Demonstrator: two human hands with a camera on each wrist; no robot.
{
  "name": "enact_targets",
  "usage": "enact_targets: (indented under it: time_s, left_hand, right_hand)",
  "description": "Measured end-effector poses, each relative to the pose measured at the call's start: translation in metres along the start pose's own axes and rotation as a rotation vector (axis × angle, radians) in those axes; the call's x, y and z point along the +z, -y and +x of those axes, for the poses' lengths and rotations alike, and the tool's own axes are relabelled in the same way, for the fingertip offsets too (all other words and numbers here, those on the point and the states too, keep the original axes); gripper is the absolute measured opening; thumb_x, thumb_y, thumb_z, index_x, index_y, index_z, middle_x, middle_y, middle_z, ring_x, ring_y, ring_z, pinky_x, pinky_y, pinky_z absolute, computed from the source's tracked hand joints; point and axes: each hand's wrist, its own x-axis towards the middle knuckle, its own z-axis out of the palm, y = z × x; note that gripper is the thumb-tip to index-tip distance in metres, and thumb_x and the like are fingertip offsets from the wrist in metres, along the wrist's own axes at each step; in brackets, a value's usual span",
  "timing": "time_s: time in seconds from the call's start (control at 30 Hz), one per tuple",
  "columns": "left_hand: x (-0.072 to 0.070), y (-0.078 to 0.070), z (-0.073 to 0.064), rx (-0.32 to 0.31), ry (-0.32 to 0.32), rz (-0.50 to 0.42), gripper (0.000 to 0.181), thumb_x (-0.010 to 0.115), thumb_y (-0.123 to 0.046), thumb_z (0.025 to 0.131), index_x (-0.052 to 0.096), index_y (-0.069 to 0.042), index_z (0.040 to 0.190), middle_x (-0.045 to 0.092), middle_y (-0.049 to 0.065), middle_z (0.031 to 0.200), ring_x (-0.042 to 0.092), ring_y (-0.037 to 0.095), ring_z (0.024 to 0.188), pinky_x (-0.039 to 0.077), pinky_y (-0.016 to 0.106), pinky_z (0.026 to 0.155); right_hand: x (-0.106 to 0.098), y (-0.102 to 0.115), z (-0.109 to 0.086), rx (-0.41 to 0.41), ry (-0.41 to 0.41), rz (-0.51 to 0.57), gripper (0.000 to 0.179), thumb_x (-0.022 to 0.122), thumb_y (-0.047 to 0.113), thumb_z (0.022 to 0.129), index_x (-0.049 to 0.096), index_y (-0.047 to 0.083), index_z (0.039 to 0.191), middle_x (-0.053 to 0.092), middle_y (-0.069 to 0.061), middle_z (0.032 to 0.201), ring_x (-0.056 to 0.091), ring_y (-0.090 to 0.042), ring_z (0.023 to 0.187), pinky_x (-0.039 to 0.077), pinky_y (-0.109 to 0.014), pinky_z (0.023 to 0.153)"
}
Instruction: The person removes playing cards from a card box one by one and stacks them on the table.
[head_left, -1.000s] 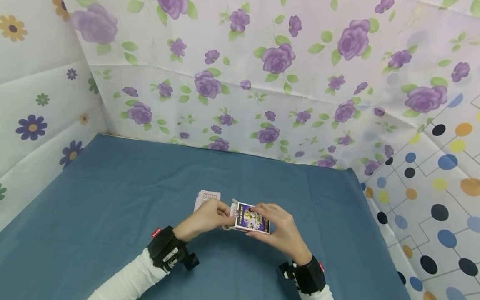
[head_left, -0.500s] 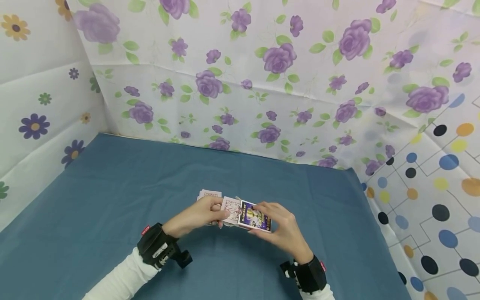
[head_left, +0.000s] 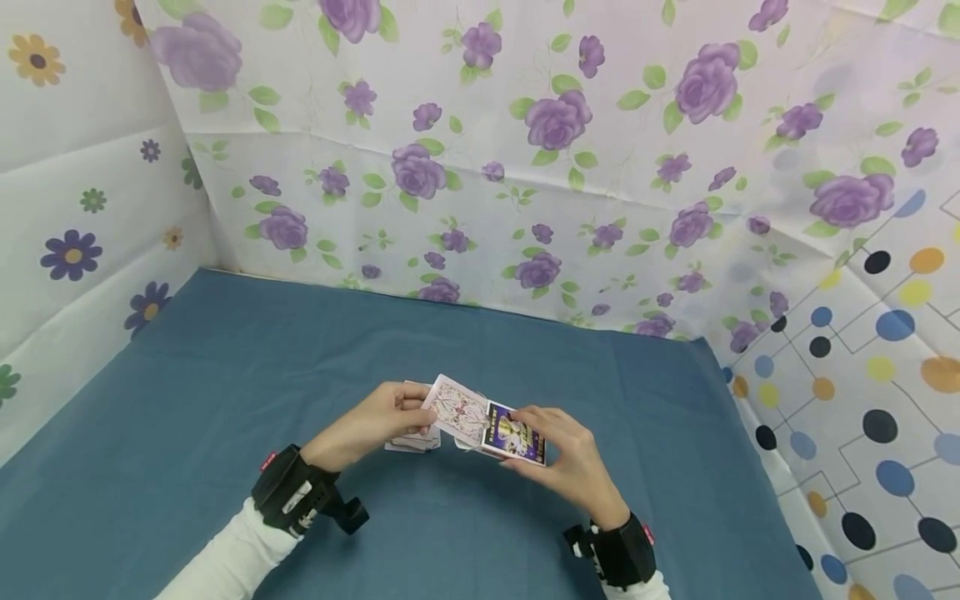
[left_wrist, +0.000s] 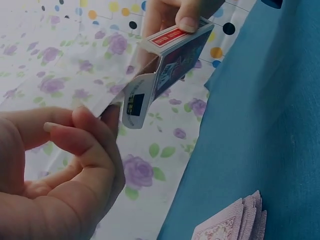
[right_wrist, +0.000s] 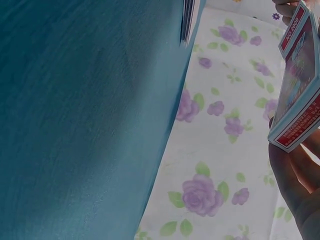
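Note:
My left hand (head_left: pixel 372 423) pinches a playing card (head_left: pixel 460 408) with a red-patterned back by its left end. The card's right end is still at the mouth of a purple card box (head_left: pixel 516 435); whether more than one card is there I cannot tell. My right hand (head_left: pixel 572 450) grips the box by its edges, tilted above the table. In the left wrist view the box's white end flap (left_wrist: pixel 135 102) hangs open, and the card shows nearly edge-on. Under my left hand lies a loose pile of playing cards (head_left: pixel 412 442), partly hidden by the fingers.
Blue cloth (head_left: pixel 300 350) covers the table. Behind it hangs a white sheet with purple roses (head_left: pixel 555 117), and a dotted sheet (head_left: pixel 877 425) stands on the right. Black cameras are strapped to both wrists.
My left hand has moved left from the box's mouth, drawing the patterned card outward so more of it shows. The right hand and the box have shifted only slightly.

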Motion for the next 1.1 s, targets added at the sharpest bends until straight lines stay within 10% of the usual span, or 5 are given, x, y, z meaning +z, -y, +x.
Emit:
enact_targets:
  time_s: [0.17,0.43,1.1]
  left_hand:
    - [-0.004,0.003,0.001,-0.010,-0.075,-0.038,0.030,0.055,-0.024,0.099,0.059,0.000,0.116,0.048,-0.001,0.077,0.041,0.012,0.068,0.035,0.028,0.066]
    - [-0.011,0.004,0.003,-0.014,-0.210,-0.105,0.040,0.052,-0.028,0.101,0.057,0.004,0.124,0.051,0.000,0.087,0.045,0.010,0.075,0.040,0.023,0.068]
    - [-0.045,0.032,0.030,-0.117,-0.395,0.152,0.032,0.058,-0.012,0.097,0.062,0.009,0.121,0.065,0.007,0.093,0.057,0.010,0.076,0.050,0.032,0.077]
  right_hand:
    - [0.000,-0.001,-0.001,-0.004,-0.008,0.009,0.056,0.086,0.032,0.072,0.066,0.017,0.123,0.069,-0.001,0.116,0.064,-0.019,0.106,0.055,-0.041,0.082]
    - [0.001,-0.003,-0.001,-0.008,-0.006,0.014,0.055,0.085,0.030,0.073,0.066,0.016,0.123,0.069,-0.001,0.116,0.064,-0.019,0.106,0.054,-0.041,0.082]
    - [0.004,-0.006,-0.004,0.035,0.029,0.010,0.057,0.085,0.031,0.073,0.065,0.020,0.125,0.068,0.000,0.117,0.063,-0.017,0.107,0.054,-0.040,0.082]
